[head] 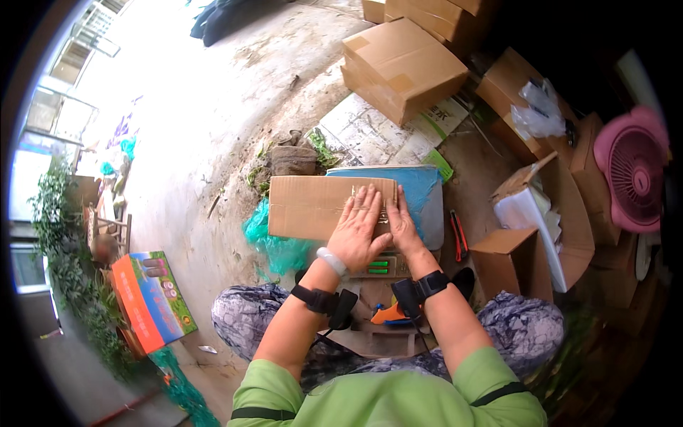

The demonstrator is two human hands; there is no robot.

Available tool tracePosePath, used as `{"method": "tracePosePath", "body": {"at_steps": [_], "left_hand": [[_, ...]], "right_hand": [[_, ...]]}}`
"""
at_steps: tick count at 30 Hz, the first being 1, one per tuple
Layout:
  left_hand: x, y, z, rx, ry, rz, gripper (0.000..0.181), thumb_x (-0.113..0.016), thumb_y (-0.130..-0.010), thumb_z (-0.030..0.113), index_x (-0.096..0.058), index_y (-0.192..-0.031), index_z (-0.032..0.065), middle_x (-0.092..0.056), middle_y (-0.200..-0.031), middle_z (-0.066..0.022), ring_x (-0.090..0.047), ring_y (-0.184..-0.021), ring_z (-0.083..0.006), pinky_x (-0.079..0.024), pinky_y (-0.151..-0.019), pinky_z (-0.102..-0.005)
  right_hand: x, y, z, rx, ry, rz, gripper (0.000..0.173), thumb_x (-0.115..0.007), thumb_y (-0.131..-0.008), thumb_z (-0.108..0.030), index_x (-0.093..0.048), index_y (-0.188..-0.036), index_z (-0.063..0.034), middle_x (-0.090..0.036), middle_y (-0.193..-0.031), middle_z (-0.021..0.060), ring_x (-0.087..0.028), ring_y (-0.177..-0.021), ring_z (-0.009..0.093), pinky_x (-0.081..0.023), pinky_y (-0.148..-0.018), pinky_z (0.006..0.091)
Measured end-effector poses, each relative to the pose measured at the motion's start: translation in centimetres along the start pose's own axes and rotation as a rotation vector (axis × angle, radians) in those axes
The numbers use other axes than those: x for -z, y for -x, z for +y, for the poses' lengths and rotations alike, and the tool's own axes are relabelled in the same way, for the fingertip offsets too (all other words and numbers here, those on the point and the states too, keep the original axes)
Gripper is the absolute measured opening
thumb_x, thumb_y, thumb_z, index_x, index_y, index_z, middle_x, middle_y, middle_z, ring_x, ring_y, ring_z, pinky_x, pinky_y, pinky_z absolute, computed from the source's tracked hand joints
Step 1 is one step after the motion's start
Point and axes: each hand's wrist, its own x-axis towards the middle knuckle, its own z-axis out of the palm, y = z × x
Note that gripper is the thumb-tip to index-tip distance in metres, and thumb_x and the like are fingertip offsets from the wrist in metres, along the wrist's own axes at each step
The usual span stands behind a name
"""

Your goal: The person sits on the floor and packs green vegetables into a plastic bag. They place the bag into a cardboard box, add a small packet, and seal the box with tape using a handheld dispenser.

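A closed cardboard carton (307, 208) lies across the blue platform (421, 195) of a digital scale, its left end overhanging. My left hand (358, 232) rests flat on the carton's top, near the right end, with fingers extended. My right hand (404, 224) lies against the carton's right end, fingers pointing forward; its thumb side is close to my left thumb. Neither hand is closed around anything. On the near side, the scale's display panel (380, 265) glows green between my forearms. A teal plastic bag (280, 240) is partly under the carton's left side.
A red utility knife (458, 235) lies right of the scale. Open cardboard boxes (509, 261) and a pink fan (637, 171) stand farther right. Beyond the scale is a large taped carton (405, 66). An orange-and-blue object (392, 314) sits between my knees. A printed box (155, 299) stands left.
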Motion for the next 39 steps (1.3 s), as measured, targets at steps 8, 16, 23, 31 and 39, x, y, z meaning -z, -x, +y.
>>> {"method": "tracePosePath", "body": {"at_steps": [8, 16, 23, 31, 39], "left_hand": [[2.1, 2.7, -9.7, 0.684, -0.216, 0.275, 0.072, -0.044, -0.087, 0.042, -0.018, -0.138, -0.0012, -0.011, -0.146, -0.017, -0.011, -0.136, -0.0282, -0.012, -0.109, -0.0401], [3.6, 4.4, -17.4, 0.992, 0.868, -0.075, 0.084, -0.048, -0.076, 0.067, -0.034, -0.133, 0.0069, -0.048, -0.125, -0.0159, -0.05, -0.111, -0.0326, -0.047, -0.081, -0.0479], [6.3, 4.8, -12.6, 0.843, 1.309, 0.003, 0.071, -0.051, -0.078, 0.061, -0.037, -0.131, 0.0161, -0.048, -0.125, -0.0098, -0.054, -0.104, -0.0323, -0.052, -0.068, -0.0505], [16.7, 10.9, -11.8, 0.613, 1.25, 0.312, 0.063, -0.067, -0.075, 0.046, -0.047, -0.116, 0.0026, -0.059, -0.102, -0.009, -0.058, -0.088, -0.0177, -0.052, -0.06, -0.0349], [21.8, 34.9, -9.3, 0.669, 1.187, 0.957, 0.044, -0.059, -0.085, 0.025, -0.045, -0.121, 0.003, -0.057, -0.107, -0.0063, -0.058, -0.092, -0.0146, -0.049, -0.077, -0.0284]], "right_hand": [[-0.3, -0.2, -0.7, 0.059, 0.081, 0.047, 0.069, -0.046, -0.091, -0.039, -0.019, -0.136, 0.0052, -0.039, -0.132, 0.017, -0.039, -0.12, 0.022, -0.031, -0.099, 0.0287], [0.5, -0.9, 0.0, 0.023, 0.387, 0.119, 0.066, -0.049, -0.088, -0.039, -0.026, -0.136, -0.0004, -0.042, -0.128, 0.0237, -0.042, -0.118, 0.031, -0.034, -0.097, 0.0351], [-0.1, 0.3, -5.7, -0.068, 0.4, 0.11, 0.061, -0.048, -0.089, -0.03, -0.023, -0.137, -0.0015, -0.043, -0.129, 0.0205, -0.042, -0.119, 0.026, -0.033, -0.098, 0.0332], [-7.0, 1.2, -15.4, 0.271, 0.225, -0.075, 0.048, -0.05, -0.089, -0.017, -0.033, -0.13, 0.0016, -0.051, -0.118, 0.0118, -0.048, -0.105, 0.019, -0.038, -0.091, 0.0299], [-24.3, 10.1, -19.2, 0.1, 0.222, -0.579, 0.058, -0.057, -0.083, -0.017, -0.027, -0.132, -0.0024, -0.055, -0.102, 0.0155, -0.057, -0.083, 0.017, -0.048, -0.065, 0.0271]]}}
